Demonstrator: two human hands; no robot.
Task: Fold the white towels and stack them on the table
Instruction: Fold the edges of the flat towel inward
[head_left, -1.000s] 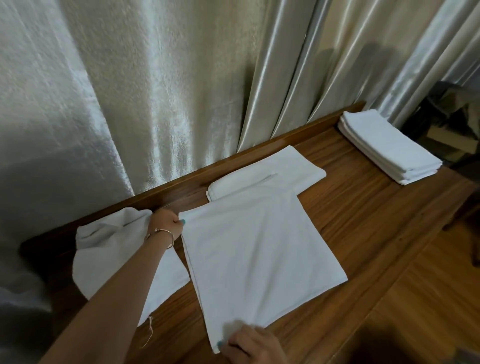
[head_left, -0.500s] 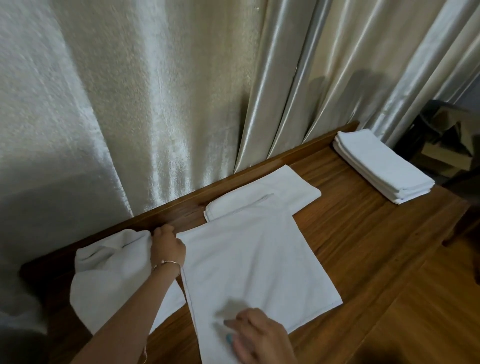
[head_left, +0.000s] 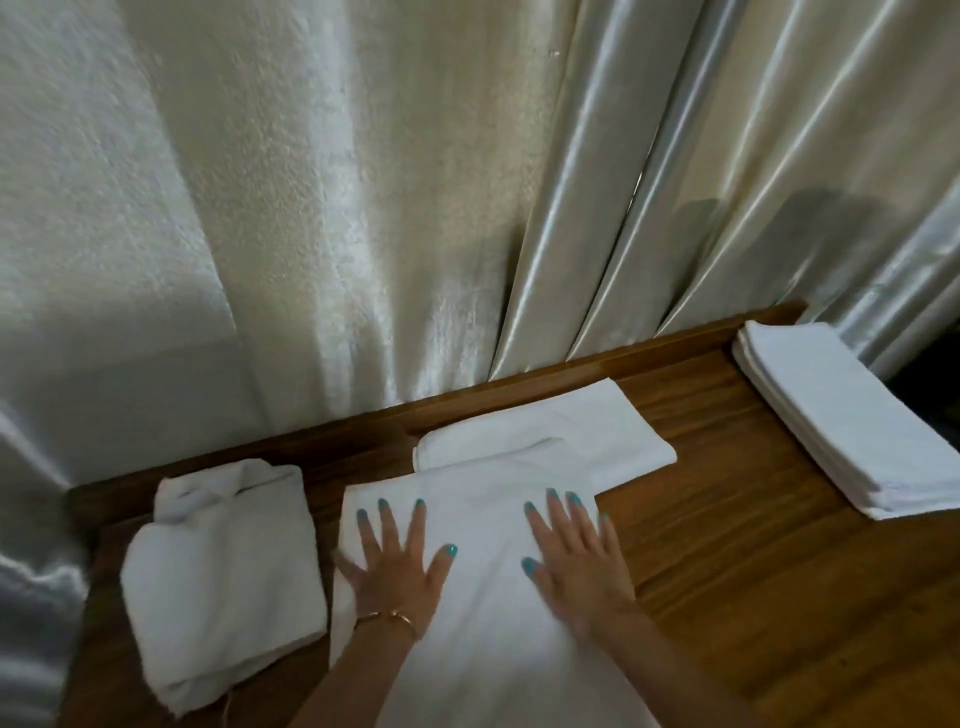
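**Smoothing before the next fold**

We press both palms flat on the towel (head_left: 478, 597) at six o'clock: left hand (head_left: 397, 564) and right hand (head_left: 576, 566), fingers spread, gripping nothing, to flatten creases. A folded towel (head_left: 561, 434) lies under its far edge at twelve, a rumpled one (head_left: 223, 577) at nine, and the finished stack (head_left: 852, 421) at two on the table (head_left: 727, 545).

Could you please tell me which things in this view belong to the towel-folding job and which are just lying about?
Belongs to the job:
- spread towel under the left hand and right hand
- folded towel behind it
- bunched towel on the left
- towel stack on the right
- wooden table

Just there:
- curtain
- bracelet
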